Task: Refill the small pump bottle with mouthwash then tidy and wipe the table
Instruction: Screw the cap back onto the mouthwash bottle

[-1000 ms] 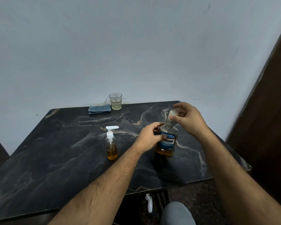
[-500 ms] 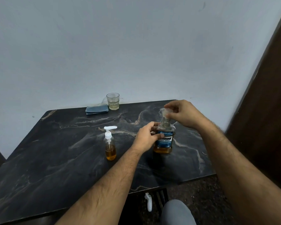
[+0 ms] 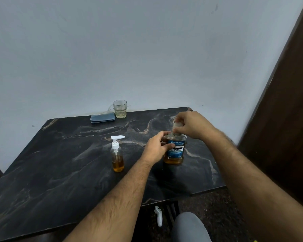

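Observation:
A mouthwash bottle (image 3: 175,153) with a blue label and amber liquid in its lower part stands upright on the black marble table (image 3: 59,172), right of centre. My left hand (image 3: 156,147) grips its body from the left. My right hand (image 3: 191,124) is closed on its clear cap (image 3: 177,125) at the top of the neck. To the left stands the small pump bottle (image 3: 118,155), clear with a white pump head and amber liquid in its lower third. Neither hand touches it.
A folded blue cloth (image 3: 102,118) lies at the table's far edge by the wall. Beside it stands a glass (image 3: 119,109) with a little pale liquid. A dark wooden panel (image 3: 287,102) rises on the right. A white object (image 3: 158,215) lies on the floor below the table's near edge.
My right hand has kept its grip on the cap and shifted slightly around it. The left hand still holds the bottle. The camera view has drifted a little.

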A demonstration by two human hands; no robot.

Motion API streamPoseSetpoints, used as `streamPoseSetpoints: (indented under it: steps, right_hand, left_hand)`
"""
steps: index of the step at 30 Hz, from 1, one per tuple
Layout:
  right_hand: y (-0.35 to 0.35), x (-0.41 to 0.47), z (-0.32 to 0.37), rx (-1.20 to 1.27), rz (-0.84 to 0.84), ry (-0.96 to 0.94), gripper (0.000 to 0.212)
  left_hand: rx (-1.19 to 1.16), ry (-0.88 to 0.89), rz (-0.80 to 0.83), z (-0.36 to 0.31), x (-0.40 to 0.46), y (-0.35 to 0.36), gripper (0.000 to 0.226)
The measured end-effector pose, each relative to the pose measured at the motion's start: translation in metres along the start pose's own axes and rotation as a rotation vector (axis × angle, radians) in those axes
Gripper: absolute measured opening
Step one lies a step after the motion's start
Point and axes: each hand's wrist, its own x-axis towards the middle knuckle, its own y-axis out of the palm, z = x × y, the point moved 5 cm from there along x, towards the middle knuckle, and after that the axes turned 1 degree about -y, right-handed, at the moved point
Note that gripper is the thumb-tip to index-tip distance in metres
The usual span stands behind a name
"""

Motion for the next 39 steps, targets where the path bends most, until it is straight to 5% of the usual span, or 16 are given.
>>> streamPoseSetpoints:
  steps: [4,8,11,14,17,22,32,39]
  right_hand:
    - [-0.004,0.001,0.006,-0.29,-0.024,0.09,0.049]
    - [-0.008,0.004,0.002,-0.016,0.103,0.019,0.059]
    - [-0.01,0.003,0.006,0.126,0.165,-0.066,0.046]
    - [-0.011,0.006,0.009,-0.058,0.06,-0.069,0.032]
    - [-0.01,0.007,0.007,-0.152,0.031,-0.036,0.04]
    - [-0.003,0.005,0.004,0.119,0.215,-0.09,0.041]
    - [0.003,0.006,0.015,-0.157,0.107,-0.078,0.016]
    - [0.013,-0.001,0.003,-0.244,0.093,0.009,0.045]
  left_hand:
    - [-0.01,-0.006,0.004,0.0,0.0,0.0,0.046]
    - [-0.011,-0.019,0.004,0.001,0.001,0.001,0.047]
    - [-0.018,-0.033,0.006,0.001,0.001,0.001,0.044]
    - [-0.013,-0.03,0.009,0.001,0.002,0.001,0.045]
    - [0.006,-0.015,0.0,0.001,0.0,0.001,0.044]
    - [0.015,-0.014,0.0,-0.001,0.0,0.0,0.043]
    - [0.031,-0.02,-0.017,-0.002,-0.004,0.0,0.045]
    - [0.098,0.006,-0.04,-0.007,-0.009,-0.001,0.049]
